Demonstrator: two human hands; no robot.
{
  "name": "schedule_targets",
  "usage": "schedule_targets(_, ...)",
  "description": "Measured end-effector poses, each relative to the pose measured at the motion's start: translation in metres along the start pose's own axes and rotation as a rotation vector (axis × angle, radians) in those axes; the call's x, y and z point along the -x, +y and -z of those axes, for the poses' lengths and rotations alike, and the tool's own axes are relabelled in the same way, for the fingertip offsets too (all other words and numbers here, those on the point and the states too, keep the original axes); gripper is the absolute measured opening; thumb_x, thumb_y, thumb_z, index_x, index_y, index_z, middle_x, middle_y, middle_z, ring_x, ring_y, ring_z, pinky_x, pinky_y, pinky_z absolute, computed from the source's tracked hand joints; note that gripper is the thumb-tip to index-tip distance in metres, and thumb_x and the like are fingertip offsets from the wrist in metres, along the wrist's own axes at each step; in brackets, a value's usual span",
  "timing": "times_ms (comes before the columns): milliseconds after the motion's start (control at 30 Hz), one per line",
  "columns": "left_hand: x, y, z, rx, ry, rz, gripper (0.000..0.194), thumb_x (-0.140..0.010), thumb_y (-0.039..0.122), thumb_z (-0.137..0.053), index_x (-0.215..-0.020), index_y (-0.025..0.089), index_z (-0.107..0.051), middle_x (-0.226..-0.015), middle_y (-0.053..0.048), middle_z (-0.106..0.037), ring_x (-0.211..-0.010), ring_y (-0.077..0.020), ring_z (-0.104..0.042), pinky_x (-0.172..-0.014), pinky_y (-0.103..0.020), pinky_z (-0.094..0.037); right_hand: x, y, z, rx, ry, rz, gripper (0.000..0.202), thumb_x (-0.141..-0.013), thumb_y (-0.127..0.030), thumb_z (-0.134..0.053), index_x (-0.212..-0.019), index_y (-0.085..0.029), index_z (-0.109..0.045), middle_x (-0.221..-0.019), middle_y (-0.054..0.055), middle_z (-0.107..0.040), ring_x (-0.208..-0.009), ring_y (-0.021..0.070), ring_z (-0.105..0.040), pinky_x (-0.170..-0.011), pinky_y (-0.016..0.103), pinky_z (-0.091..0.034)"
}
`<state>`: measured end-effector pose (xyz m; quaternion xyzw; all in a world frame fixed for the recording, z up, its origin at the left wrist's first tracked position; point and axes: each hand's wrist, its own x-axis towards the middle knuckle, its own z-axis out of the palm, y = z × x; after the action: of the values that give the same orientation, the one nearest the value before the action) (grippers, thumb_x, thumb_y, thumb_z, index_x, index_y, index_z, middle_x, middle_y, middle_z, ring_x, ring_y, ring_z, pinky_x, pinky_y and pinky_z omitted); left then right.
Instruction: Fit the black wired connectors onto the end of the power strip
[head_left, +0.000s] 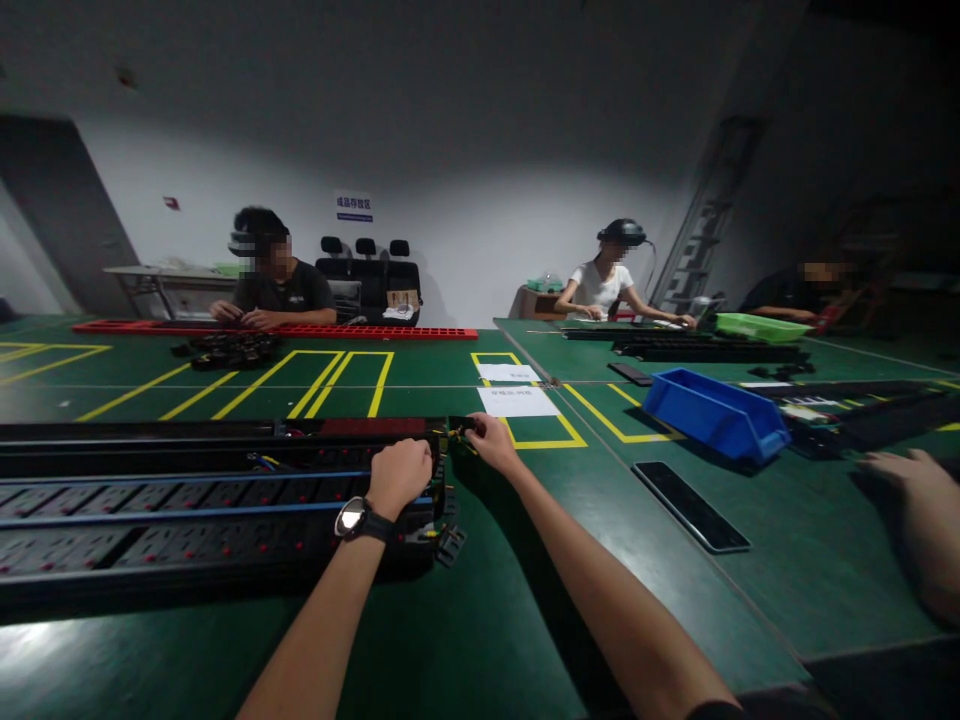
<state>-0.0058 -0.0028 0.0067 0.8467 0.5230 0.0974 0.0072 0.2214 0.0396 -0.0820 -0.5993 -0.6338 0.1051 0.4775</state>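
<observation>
Several long black power strips point(172, 545) lie side by side at the left, with rows of sockets and small red parts. My left hand point(401, 477), a watch on its wrist, is closed over the right end of the strips; its fingertips are hidden. Just beyond that end, my right hand point(491, 443) pinches a small black end cap point(461, 424), with yellow-green wires beside it. Another black end piece point(451, 545) hangs tilted off the nearer strip's end. Loose coloured wires point(264, 462) show on a strip farther left.
A blue bin point(712, 412) and a phone point(690, 505) are to the right on the green table point(570, 560). Someone's hand point(919, 500) reaches in at the right edge. Papers point(517, 401), a red rail point(375, 332) and a black pile point(229, 350) lie farther back, near co-workers.
</observation>
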Motion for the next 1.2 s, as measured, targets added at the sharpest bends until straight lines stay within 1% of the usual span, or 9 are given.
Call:
schedule_targets(100, 0.000, 0.000, 0.001, 0.008, -0.006, 0.001, 0.034, -0.093, 0.028, -0.041, -0.100, 0.027, -0.074, -0.105, -0.007, -0.076, -0.095, -0.0281, -0.072, -0.082, -0.037, -0.053, 0.003, -0.002, -0.001, -0.017, -0.079, 0.023, 0.031, -0.079, -0.027, -0.056, -0.104, -0.018, -0.070, -0.070, -0.002, -0.064, -0.063, 0.0145, -0.056, -0.059, 0.024, -0.041)
schedule_targets(233, 0.000, 0.001, 0.002, 0.010, -0.004, 0.002, 0.034, -0.093, 0.028, -0.041, -0.101, 0.026, -0.074, -0.108, -0.007, -0.076, -0.097, -0.0284, -0.072, -0.082, -0.037, -0.053, 0.009, -0.009, -0.003, -0.033, -0.124, 0.019, 0.030, -0.081, -0.031, -0.060, -0.106, -0.019, -0.070, -0.081, 0.000, -0.069, -0.071, 0.0157, -0.060, -0.064, 0.025, -0.043)
schedule_targets(333, 0.001, 0.001, 0.002, 0.010, -0.008, 0.007, 0.034, -0.093, 0.028, -0.041, -0.102, 0.027, -0.074, -0.108, -0.007, -0.076, -0.096, -0.0279, -0.072, -0.082, -0.037, -0.053, 0.011, -0.016, -0.005, 0.045, -0.094, 0.027, 0.025, -0.084, -0.034, -0.063, -0.102, -0.019, -0.070, -0.085, 0.002, -0.071, -0.074, 0.0173, -0.061, -0.068, 0.027, -0.044)
schedule_targets(500, 0.001, 0.001, 0.002, 0.007, -0.008, 0.008, 0.034, -0.093, 0.028, -0.041, -0.101, 0.027, -0.075, -0.107, -0.007, -0.076, -0.096, -0.0280, -0.072, -0.083, -0.037, -0.053, 0.011, -0.026, -0.008, 0.273, -0.024, 0.110, 0.013, -0.086, -0.019, -0.062, -0.096, -0.019, -0.069, -0.096, 0.007, -0.071, -0.090, 0.0213, -0.062, -0.080, 0.031, -0.046)
schedule_targets(633, 0.001, 0.001, 0.002, 0.006, -0.008, 0.010, 0.034, -0.094, 0.028, -0.041, -0.101, 0.027, -0.075, -0.107, -0.007, -0.076, -0.095, -0.0277, -0.072, -0.083, -0.037, -0.053, 0.012, -0.023, -0.009, 0.295, -0.039, 0.094, 0.012, -0.087, -0.020, -0.063, -0.097, -0.020, -0.069, -0.096, 0.006, -0.071, -0.089, 0.0209, -0.062, -0.080, 0.031, -0.046)
schedule_targets(767, 0.001, 0.001, 0.000, 0.010, -0.004, 0.011, 0.034, -0.094, 0.028, -0.042, -0.103, 0.027, -0.075, -0.109, -0.007, -0.076, -0.097, -0.0269, -0.072, -0.084, -0.036, -0.052, 0.013, -0.015, -0.011, 0.238, -0.060, 0.049, 0.015, -0.087, -0.023, -0.064, -0.102, -0.021, -0.069, -0.096, 0.005, -0.072, -0.087, 0.0204, -0.064, -0.077, 0.030, -0.047)
schedule_targets(867, 0.001, 0.000, -0.001, 0.009, 0.009, 0.004, 0.035, -0.094, 0.028, -0.041, -0.103, 0.026, -0.075, -0.108, -0.008, -0.076, -0.097, -0.0273, -0.072, -0.084, -0.037, -0.053, 0.014, -0.012, -0.011, 0.208, -0.085, 0.043, 0.028, -0.087, -0.029, -0.066, -0.113, -0.021, -0.066, -0.096, 0.005, -0.072, -0.087, 0.0215, -0.065, -0.077, 0.031, -0.048)
schedule_targets(1033, 0.001, 0.000, 0.000, 0.012, -0.004, 0.007, 0.037, -0.095, 0.028, -0.039, -0.104, 0.026, -0.074, -0.109, -0.009, -0.076, -0.098, -0.0268, -0.072, -0.085, -0.038, -0.053, 0.033, -0.007, 0.012, 0.229, -0.094, 0.050, 0.050, -0.084, -0.039, -0.068, -0.128, -0.016, -0.059, -0.099, 0.008, -0.067, -0.092, 0.0235, -0.062, -0.081, 0.034, -0.049)
schedule_targets(1200, 0.002, 0.001, 0.004, 0.013, -0.015, 0.006, 0.036, -0.095, 0.028, -0.040, -0.104, 0.026, -0.074, -0.108, -0.008, -0.076, -0.096, -0.0275, -0.072, -0.084, -0.037, -0.052, 0.071, -0.008, 0.053, 0.204, -0.118, 0.036, 0.037, -0.087, -0.035, -0.061, -0.121, -0.018, -0.063, -0.090, 0.004, -0.064, -0.079, 0.0181, -0.057, -0.074, 0.031, -0.045)
